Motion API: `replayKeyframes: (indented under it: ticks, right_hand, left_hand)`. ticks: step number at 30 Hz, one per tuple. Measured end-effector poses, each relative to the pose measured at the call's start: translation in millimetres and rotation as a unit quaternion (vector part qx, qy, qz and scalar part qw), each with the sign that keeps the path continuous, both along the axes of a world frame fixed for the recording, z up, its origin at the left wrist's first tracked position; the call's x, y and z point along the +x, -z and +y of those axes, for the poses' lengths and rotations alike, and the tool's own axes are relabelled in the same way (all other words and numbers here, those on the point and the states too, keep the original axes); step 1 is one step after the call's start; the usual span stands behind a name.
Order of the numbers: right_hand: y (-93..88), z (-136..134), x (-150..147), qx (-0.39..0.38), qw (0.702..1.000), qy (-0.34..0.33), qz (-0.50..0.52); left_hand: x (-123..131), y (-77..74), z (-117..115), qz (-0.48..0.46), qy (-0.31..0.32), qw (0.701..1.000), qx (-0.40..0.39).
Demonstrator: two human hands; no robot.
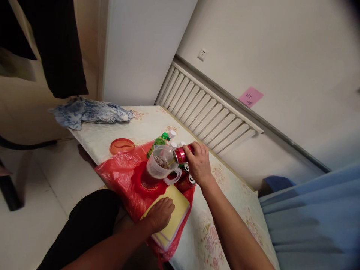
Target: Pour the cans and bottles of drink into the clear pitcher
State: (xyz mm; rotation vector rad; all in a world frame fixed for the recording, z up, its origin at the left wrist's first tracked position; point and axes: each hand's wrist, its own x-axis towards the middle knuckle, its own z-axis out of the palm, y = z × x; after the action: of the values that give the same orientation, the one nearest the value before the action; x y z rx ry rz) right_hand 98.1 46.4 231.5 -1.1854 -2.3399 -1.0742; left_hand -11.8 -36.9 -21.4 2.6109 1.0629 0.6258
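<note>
My right hand is wrapped round a red drink can, tipped over the rim of a clear plastic measuring jug. A thin stream runs from the can into the jug, where dark liquid with bubbles on top is visible. The jug stands on a red plastic piece, its handle pointing right. My left hand rests, fingers curled in, on a yellow stack of paper or booklet. More red cans with opened tops stand beside the jug handle.
Behind the jug are a green-capped bottle and several white-capped ones. A red plastic bag lies under these things on a flowered tablecloth. An orange lid and blue-white cloth lie farther left. A radiator lines the wall.
</note>
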Motion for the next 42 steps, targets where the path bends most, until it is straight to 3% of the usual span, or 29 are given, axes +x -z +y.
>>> replayKeyframes:
  ticks: [42]
  right_hand:
    - [4.8, -0.3, -4.1, -0.024, 0.999, 0.019, -0.02]
  left_hand:
    - [-2.2, -9.0, -2.2, 0.009, 0.008, 1.0, -0.02]
